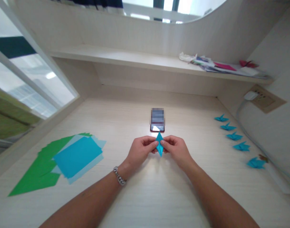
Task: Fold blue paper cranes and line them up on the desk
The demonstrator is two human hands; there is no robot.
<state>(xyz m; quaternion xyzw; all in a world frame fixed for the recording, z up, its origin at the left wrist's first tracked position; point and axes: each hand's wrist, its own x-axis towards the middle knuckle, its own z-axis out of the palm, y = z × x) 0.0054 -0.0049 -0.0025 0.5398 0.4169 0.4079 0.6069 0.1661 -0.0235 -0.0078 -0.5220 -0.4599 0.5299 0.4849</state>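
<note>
A folded piece of blue origami paper [160, 146], shaped like a narrow diamond with a crease down its middle, is held upright between both hands over the desk. My left hand [143, 148] pinches its left edge, thumb on the front face and fingers behind. On the opposite edge, my right hand [177, 148] grips it the same way. The fingers behind the paper are partly hidden. Just beyond its upper tip lies a phone [157, 120] with a lit, blurred screen.
Blue paper sheets [78, 156] lie over green sheets [33, 177] on the left. Several folded blue paper cranes [234, 136] line the right side. Near them a cable [238, 114] runs from a charger plugged into the wall socket [266, 98]. A shelf [135, 60] with papers spans the back.
</note>
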